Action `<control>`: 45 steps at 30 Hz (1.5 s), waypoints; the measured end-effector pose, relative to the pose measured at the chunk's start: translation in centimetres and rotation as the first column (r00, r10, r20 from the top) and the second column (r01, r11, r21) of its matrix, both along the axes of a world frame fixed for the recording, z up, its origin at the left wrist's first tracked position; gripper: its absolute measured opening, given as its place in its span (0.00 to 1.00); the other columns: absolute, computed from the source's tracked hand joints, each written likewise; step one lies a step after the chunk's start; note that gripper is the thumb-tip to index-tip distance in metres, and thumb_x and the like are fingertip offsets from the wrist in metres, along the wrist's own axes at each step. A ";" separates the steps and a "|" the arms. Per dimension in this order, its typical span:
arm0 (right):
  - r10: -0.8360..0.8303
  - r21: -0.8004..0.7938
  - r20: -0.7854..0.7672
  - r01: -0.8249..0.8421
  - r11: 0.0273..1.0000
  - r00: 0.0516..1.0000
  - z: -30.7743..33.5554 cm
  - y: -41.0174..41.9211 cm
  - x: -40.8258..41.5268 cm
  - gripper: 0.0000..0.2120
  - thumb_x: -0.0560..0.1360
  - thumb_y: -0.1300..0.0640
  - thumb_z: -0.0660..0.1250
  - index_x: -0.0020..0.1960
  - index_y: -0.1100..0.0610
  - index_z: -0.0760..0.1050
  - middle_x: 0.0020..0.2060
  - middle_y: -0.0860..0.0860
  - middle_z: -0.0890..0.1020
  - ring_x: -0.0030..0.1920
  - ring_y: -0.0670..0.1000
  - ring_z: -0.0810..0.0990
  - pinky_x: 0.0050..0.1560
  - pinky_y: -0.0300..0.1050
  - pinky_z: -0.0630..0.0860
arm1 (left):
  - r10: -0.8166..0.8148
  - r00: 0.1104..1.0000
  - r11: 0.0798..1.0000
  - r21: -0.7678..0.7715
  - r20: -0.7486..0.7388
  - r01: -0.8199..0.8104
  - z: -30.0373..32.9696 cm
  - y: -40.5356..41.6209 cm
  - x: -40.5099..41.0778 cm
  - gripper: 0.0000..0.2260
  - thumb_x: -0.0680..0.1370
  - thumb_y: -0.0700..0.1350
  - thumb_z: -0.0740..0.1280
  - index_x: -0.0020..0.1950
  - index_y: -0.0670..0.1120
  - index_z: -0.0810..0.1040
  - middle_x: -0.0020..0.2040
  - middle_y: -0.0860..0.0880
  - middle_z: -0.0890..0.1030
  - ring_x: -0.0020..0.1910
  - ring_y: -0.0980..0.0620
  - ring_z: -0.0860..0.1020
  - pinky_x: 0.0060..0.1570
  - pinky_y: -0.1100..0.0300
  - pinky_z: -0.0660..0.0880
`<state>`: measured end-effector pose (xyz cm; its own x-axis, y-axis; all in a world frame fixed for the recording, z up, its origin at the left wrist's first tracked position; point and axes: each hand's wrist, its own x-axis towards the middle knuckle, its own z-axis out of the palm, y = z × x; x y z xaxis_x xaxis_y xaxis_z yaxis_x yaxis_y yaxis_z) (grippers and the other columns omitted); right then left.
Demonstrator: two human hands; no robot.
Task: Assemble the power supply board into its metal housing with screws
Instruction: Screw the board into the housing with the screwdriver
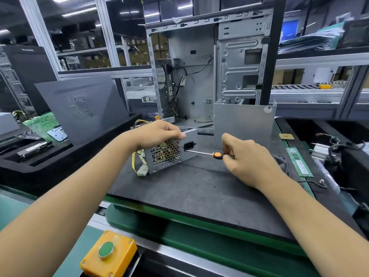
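Head cam, only view there is. The power supply housing (171,151) sits toward the back-left of the dark foam mat (189,188), and the board already looks to be inside, since you can see parts through the honeycomb grille. The left hand (159,133) is clamped over the top of the box, fingers curled over its upper edge to steady it. The right hand (242,156) has its fingers wrapped round the orange-and-black handle of a screwdriver (207,153), tip pressed against the face just below the power socket (188,145). So I'd say it's in the screw-driving stage, not just starting.

What I can't tell: the screw itself is too tiny to see, and the other faces are hidden, so no idea how many screws are in. The loose metal cover (244,124) standing at the mat's back edge suggests closing up is still left.
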<state>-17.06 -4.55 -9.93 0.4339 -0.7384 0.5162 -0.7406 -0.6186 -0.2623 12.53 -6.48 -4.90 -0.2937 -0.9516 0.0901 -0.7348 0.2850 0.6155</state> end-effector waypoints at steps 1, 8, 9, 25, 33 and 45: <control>0.000 -0.001 0.000 0.000 1.000 1.000 0.0 0.0 0.0 0.10 0.74 0.55 0.62 0.45 0.48 0.60 0.30 0.49 0.73 0.32 0.51 0.71 0.30 0.45 0.60 | -0.003 1.000 1.000 0.003 -0.002 0.003 0.0 0.0 0.0 0.18 0.78 0.64 0.68 0.40 0.50 0.82 0.41 0.57 0.79 0.46 0.56 0.78 0.66 0.45 0.72; 0.004 0.004 -0.005 -0.004 1.000 1.000 -0.4 -0.3 0.3 0.09 0.74 0.55 0.62 0.45 0.48 0.60 0.30 0.49 0.74 0.33 0.52 0.72 0.30 0.45 0.61 | -0.013 1.000 1.000 0.006 -0.005 0.013 -0.1 -0.1 0.1 0.20 0.77 0.66 0.68 0.42 0.50 0.82 0.41 0.57 0.79 0.47 0.56 0.79 0.68 0.43 0.72; 0.006 0.004 0.000 -0.006 1.000 1.000 -0.4 -0.3 0.3 0.09 0.74 0.55 0.62 0.45 0.48 0.60 0.30 0.49 0.74 0.33 0.52 0.72 0.30 0.45 0.61 | -0.013 1.000 1.000 0.008 -0.007 0.013 0.0 -0.1 0.0 0.21 0.77 0.66 0.68 0.43 0.49 0.82 0.42 0.56 0.79 0.48 0.55 0.79 0.68 0.42 0.72; 0.016 0.001 0.014 -0.016 1.000 1.000 -0.6 -0.5 0.2 0.08 0.74 0.55 0.62 0.45 0.48 0.61 0.30 0.48 0.74 0.35 0.55 0.73 0.31 0.46 0.62 | -0.012 1.000 1.000 0.018 -0.002 0.012 0.4 0.7 -0.5 0.18 0.81 0.60 0.67 0.44 0.46 0.82 0.41 0.55 0.79 0.46 0.56 0.78 0.64 0.48 0.73; 0.016 0.009 0.001 -0.016 1.000 1.000 -0.5 -0.4 0.3 0.09 0.75 0.54 0.62 0.45 0.48 0.61 0.30 0.48 0.74 0.34 0.51 0.72 0.31 0.45 0.62 | -0.020 1.000 1.000 0.016 -0.011 0.020 0.6 0.9 -0.7 0.16 0.83 0.55 0.67 0.43 0.45 0.80 0.39 0.58 0.77 0.41 0.63 0.78 0.52 0.61 0.70; 0.023 0.014 -0.016 -0.022 1.000 1.000 -0.3 -0.2 0.5 0.09 0.76 0.54 0.61 0.45 0.48 0.60 0.31 0.50 0.75 0.33 0.53 0.72 0.32 0.47 0.64 | -0.014 1.000 1.000 0.002 -0.009 0.014 0.6 0.9 -0.8 0.15 0.83 0.54 0.67 0.39 0.49 0.78 0.36 0.59 0.75 0.37 0.63 0.74 0.44 0.72 0.69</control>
<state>-16.59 -4.74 -10.28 0.4589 -0.7351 0.4990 -0.7307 -0.6317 -0.2587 11.77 -5.59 -4.32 -0.3060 -0.9477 0.0911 -0.7253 0.2941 0.6224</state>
